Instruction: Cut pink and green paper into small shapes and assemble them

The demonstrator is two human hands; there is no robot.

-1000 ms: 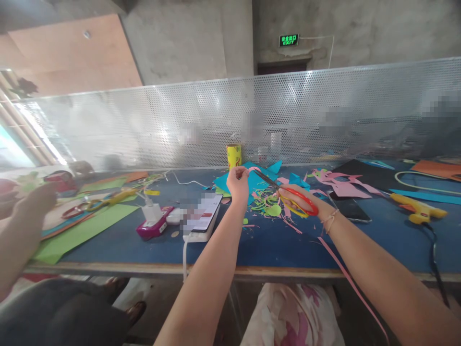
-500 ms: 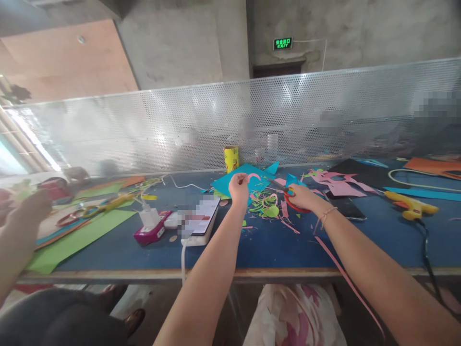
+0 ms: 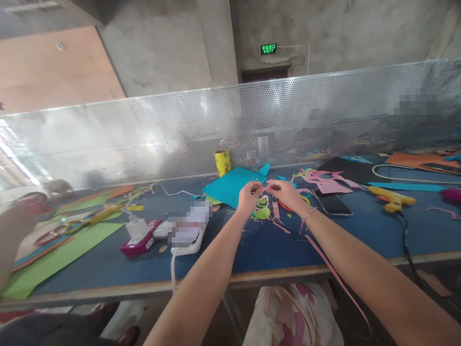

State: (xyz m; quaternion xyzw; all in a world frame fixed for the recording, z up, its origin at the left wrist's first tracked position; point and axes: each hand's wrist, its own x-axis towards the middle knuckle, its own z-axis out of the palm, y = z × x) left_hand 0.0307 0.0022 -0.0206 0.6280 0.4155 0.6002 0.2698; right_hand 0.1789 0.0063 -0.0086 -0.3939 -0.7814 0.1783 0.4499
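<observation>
Between my two hands is a small pink paper strip (image 3: 265, 189), partly hidden by the fingers. My left hand (image 3: 249, 198) pinches its left end, and my right hand (image 3: 284, 193) pinches the other side, fingertips almost meeting. Behind my left hand lies a blue paper sheet (image 3: 226, 185). Green paper scraps (image 3: 262, 213) and pink cuttings lie below the fingers. Scissors with red and yellow handles (image 3: 306, 198) rest on the table, partly covered by my right hand. A long pink strip (image 3: 334, 274) hangs over the table edge beneath my right forearm.
A yellow tube (image 3: 222, 163) stands by the perforated metal screen. To the left are a phone (image 3: 192, 222) on a white block and a purple power strip (image 3: 140, 241). At right lie a dark phone (image 3: 334, 204) and a yellow glue gun (image 3: 392, 198). Another person's arm (image 3: 14, 245) is far left.
My right hand has let go of the scissors and moved left to the pink strip. Both hands are now together at it. The view has shifted somewhat to the right.
</observation>
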